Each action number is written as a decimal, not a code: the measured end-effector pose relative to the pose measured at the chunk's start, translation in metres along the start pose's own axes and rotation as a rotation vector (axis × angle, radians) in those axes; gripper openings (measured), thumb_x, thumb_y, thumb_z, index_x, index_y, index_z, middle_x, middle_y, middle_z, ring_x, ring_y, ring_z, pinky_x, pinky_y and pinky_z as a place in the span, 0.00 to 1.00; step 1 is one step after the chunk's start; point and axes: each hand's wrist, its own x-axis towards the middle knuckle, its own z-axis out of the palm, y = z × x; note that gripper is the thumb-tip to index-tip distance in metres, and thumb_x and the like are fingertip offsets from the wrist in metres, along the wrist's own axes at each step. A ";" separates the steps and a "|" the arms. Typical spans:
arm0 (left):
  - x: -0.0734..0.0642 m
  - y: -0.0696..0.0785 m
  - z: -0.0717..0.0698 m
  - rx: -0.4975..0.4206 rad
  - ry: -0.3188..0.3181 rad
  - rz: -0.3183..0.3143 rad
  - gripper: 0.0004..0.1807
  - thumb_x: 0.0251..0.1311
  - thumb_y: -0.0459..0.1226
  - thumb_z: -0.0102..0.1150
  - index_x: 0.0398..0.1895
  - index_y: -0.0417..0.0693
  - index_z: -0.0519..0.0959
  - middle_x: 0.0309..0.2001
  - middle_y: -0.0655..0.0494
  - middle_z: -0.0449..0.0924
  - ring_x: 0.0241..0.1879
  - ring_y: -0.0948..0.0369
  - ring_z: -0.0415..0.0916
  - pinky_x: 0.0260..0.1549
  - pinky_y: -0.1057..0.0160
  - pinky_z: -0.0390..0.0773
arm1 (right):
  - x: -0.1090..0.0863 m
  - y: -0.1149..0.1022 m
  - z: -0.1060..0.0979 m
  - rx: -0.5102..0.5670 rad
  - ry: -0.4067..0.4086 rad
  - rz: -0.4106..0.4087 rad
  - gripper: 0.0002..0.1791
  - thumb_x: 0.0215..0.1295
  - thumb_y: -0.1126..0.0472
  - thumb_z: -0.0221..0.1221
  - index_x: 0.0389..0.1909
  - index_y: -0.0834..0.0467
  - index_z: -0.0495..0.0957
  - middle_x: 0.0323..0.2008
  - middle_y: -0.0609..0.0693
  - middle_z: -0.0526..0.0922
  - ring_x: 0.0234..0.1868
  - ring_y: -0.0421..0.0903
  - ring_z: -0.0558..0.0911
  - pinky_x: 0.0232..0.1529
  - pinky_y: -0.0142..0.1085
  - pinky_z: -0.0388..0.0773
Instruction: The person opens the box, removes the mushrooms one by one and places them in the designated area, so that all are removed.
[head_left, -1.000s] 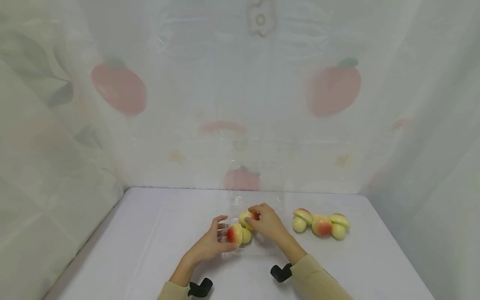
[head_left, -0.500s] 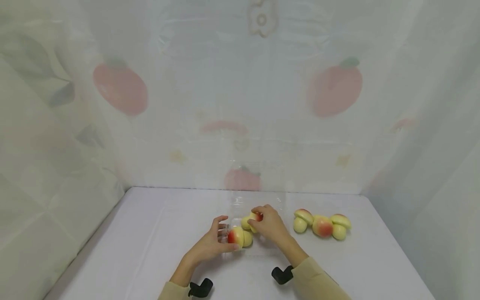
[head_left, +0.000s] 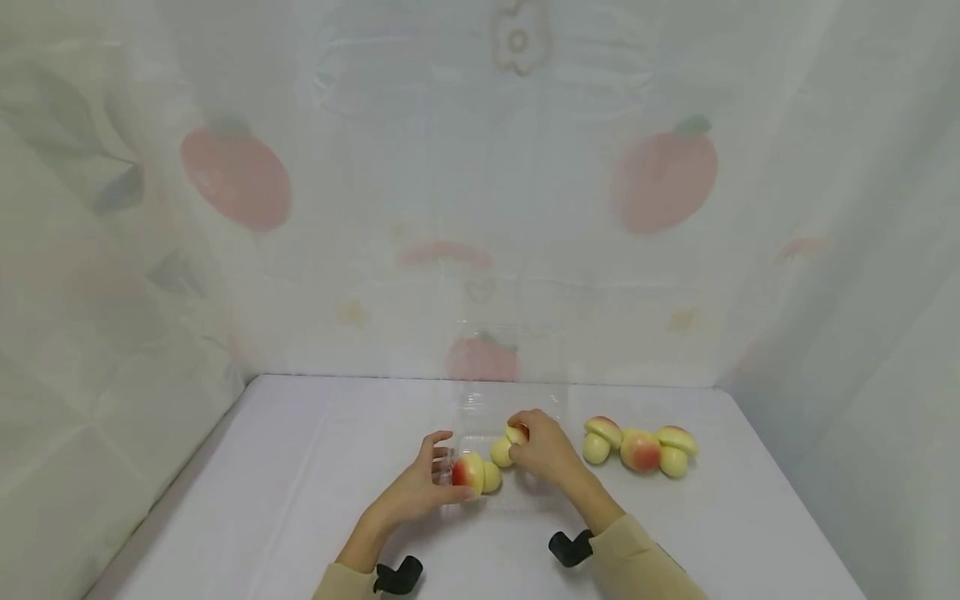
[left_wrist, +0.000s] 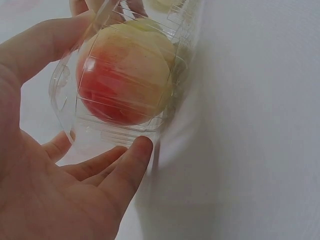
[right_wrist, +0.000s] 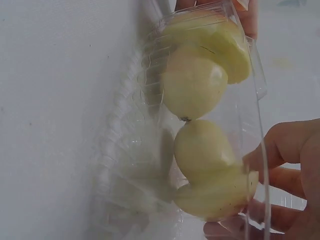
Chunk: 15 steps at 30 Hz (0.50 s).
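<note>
In the head view, a clear plastic box (head_left: 517, 500) with its lid raised stands between my hands. My left hand (head_left: 422, 493) holds its left end, thumb at the near side and fingers behind. Inside that end lies a toy mushroom (head_left: 467, 473) with a red-and-yellow cap, seen through the plastic in the left wrist view as a rounded cap (left_wrist: 125, 75). My right hand (head_left: 545, 450) pinches a second toy mushroom (head_left: 501, 452) by its cap, inside the box. In the right wrist view, this mushroom's pale stem (right_wrist: 202, 147) points at the other's stem (right_wrist: 192, 85), close to it.
To the right of the box, three more yellow-and-red mushrooms lie in a row on the white table: a left one (head_left: 597, 450), a middle one (head_left: 641, 451) and a right one (head_left: 674, 462). A fruit-print curtain (head_left: 360, 208) hangs behind the table.
My right hand has moved slightly right with its mushroom, drawing it away from the left one and turning its stem toward the near left. My left hand has stayed in place.
</note>
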 end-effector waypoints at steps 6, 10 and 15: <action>-0.001 0.001 0.000 -0.007 -0.004 0.001 0.57 0.50 0.44 0.80 0.77 0.49 0.50 0.71 0.36 0.60 0.69 0.38 0.63 0.65 0.37 0.66 | -0.003 0.001 -0.001 0.010 -0.026 -0.030 0.25 0.48 0.68 0.60 0.51 0.62 0.83 0.47 0.53 0.82 0.46 0.48 0.78 0.49 0.45 0.76; -0.002 0.003 0.000 -0.005 0.003 0.005 0.57 0.50 0.43 0.79 0.77 0.47 0.51 0.70 0.36 0.61 0.68 0.39 0.64 0.64 0.39 0.68 | -0.004 0.001 -0.001 0.050 -0.041 -0.045 0.21 0.53 0.66 0.63 0.51 0.63 0.83 0.48 0.55 0.82 0.50 0.52 0.79 0.53 0.48 0.77; -0.003 0.004 0.001 0.003 0.006 0.006 0.56 0.50 0.42 0.79 0.77 0.47 0.51 0.69 0.36 0.62 0.67 0.39 0.65 0.63 0.39 0.69 | -0.005 0.003 -0.001 0.073 -0.031 -0.061 0.16 0.56 0.65 0.66 0.47 0.62 0.85 0.46 0.55 0.84 0.51 0.54 0.81 0.55 0.50 0.77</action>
